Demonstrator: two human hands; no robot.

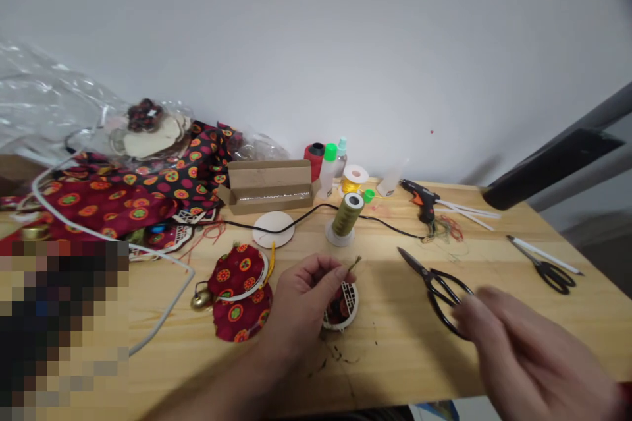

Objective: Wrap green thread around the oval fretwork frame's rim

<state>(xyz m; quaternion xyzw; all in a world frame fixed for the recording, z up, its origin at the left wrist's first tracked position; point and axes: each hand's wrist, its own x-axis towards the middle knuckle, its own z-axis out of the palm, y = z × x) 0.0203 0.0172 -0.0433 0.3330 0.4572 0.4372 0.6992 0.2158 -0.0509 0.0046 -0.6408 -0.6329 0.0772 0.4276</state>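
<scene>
My left hand [313, 289] is closed in a pinch on a short olive thread end [355, 264]. Just below it, a small round ornament with a white lattice frame [349, 306] and dark patterned fabric is partly hidden by the fingers. My right hand [513, 342] is blurred, its fingers closed, in front of the handles of black scissors [437, 286]. What it holds, if anything, is hidden. The scissor blades point up and left. Behind my left hand stands a spool of olive thread [348, 215]. Red flowered fabric pieces [241, 296] with a brass bell [201, 297] lie left.
Along the back are an open cardboard box [269, 185], a green-capped bottle [328, 170], a yellow cord spool [355, 178] and a glue gun [423, 200]. More scissors [550, 273] lie right. Patterned fabric [118, 200] is heaped left, and a white cable [168, 259] curves across there.
</scene>
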